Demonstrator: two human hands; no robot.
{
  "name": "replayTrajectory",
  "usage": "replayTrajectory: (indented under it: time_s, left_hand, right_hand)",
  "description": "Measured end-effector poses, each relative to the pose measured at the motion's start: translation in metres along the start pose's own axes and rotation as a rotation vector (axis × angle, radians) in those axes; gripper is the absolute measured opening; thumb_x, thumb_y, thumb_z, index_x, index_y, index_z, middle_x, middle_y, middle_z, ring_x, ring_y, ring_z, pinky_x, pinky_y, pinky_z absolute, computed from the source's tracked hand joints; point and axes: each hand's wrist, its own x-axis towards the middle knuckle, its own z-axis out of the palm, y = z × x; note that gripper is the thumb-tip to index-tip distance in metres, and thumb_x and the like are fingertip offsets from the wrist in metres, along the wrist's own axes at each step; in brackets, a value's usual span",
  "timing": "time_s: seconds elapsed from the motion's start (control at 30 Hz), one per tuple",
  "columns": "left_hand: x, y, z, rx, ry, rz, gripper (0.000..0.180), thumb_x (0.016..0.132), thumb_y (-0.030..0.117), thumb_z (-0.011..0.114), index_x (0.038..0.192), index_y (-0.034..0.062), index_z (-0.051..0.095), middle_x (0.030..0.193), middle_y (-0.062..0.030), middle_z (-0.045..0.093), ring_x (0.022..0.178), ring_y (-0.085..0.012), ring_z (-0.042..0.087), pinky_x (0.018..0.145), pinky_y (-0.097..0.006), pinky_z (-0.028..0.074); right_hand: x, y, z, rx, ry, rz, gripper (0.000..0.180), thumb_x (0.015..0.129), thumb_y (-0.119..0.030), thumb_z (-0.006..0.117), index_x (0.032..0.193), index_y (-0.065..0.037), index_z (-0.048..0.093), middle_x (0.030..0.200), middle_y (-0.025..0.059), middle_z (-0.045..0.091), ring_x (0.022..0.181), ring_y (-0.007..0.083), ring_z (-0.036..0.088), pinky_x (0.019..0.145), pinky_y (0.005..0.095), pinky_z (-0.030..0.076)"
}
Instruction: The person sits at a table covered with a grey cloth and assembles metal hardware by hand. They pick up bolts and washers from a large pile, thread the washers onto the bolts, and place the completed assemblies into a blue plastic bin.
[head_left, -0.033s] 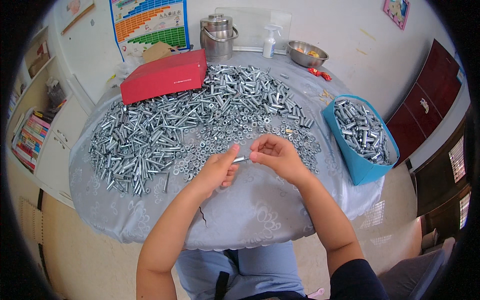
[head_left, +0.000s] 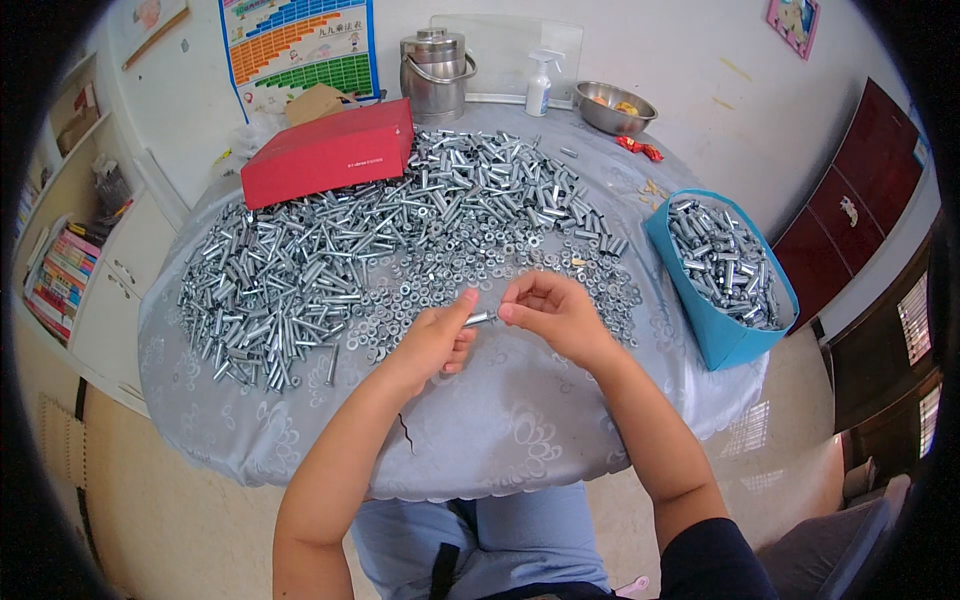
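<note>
My left hand [head_left: 436, 340] is closed around a short silver bolt [head_left: 480, 319], its thumb on top and the bolt's end sticking out to the right. At that end my right hand [head_left: 552, 312] is pinched, thumb against curled fingers; whatever lies between the fingertips is too small to make out. Both hands are over the near edge of a spread of loose nuts and washers [head_left: 430, 287]. Left of them lies a large heap of silver bolts and metal sleeves [head_left: 270, 310], with one bolt [head_left: 332, 365] apart at its near edge.
A blue fabric bin [head_left: 735, 345] full of metal anchors [head_left: 722, 255] stands on the right. A red box [head_left: 330, 160] rests at the heap's back left. Behind are a steel pot [head_left: 435, 80], a spray bottle [head_left: 538, 88] and a steel bowl [head_left: 608, 120]. Grey patterned cloth [head_left: 480, 430] covers the table.
</note>
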Motion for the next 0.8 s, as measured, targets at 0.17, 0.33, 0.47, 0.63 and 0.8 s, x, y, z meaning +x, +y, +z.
replayTrajectory:
  time_s: [0.17,0.33,0.47,0.63,0.8]
  left_hand:
    - [-0.001,0.003,0.0,0.013,-0.004,-0.005,0.052,0.088,0.054,0.041,0.056,0.0158,0.028,0.053,0.0051,0.026,0.044,-0.008,0.025,0.042,-0.023,0.025]
    - [-0.001,0.003,0.002,0.021,0.009,0.0,0.053,0.088,0.056,0.04,0.056,0.0155,0.028,0.053,0.0049,0.027,0.044,-0.0081,0.026,0.042,-0.023,0.025]
    - [-0.001,0.002,0.003,0.018,0.007,0.004,0.053,0.087,0.057,0.041,0.056,0.015,0.03,0.053,0.0052,0.027,0.044,-0.0078,0.026,0.041,-0.023,0.024]
    - [-0.001,0.002,0.0,0.025,0.074,0.007,0.055,0.086,0.059,0.041,0.056,0.0153,0.028,0.051,0.0048,0.025,0.044,-0.0087,0.025,0.042,-0.024,0.025]
    - [0.0,0.003,0.0,0.027,0.054,0.017,0.055,0.086,0.06,0.041,0.056,0.0154,0.028,0.05,0.0047,0.025,0.044,-0.0086,0.025,0.042,-0.024,0.025]
  right_hand:
    - [-0.002,0.003,0.003,-0.119,0.004,-0.09,0.013,0.079,-0.01,0.067,0.086,-0.001,0.061,0.076,-0.0008,0.058,0.07,0.006,0.055,0.064,0.0197,0.044]
    - [-0.002,0.007,0.004,-0.233,-0.011,-0.133,0.018,0.076,-0.012,0.07,0.089,-0.002,0.061,0.076,-0.0007,0.058,0.068,0.005,0.053,0.062,0.0191,0.042]
    - [-0.003,0.006,0.001,-0.277,-0.059,-0.156,0.02,0.076,-0.013,0.07,0.092,-0.004,0.061,0.079,-0.0004,0.058,0.072,0.0061,0.053,0.064,0.0212,0.043]
    - [-0.007,-0.019,-0.023,-0.607,0.199,-0.245,0.019,0.075,-0.013,0.068,0.093,-0.006,0.064,0.083,0.0049,0.059,0.074,0.014,0.055,0.067,0.0265,0.044]
    - [-0.011,-0.011,-0.061,-1.087,0.318,-0.122,0.017,0.073,-0.01,0.064,0.089,-0.008,0.068,0.082,0.0131,0.057,0.083,0.031,0.056,0.074,0.0374,0.044]
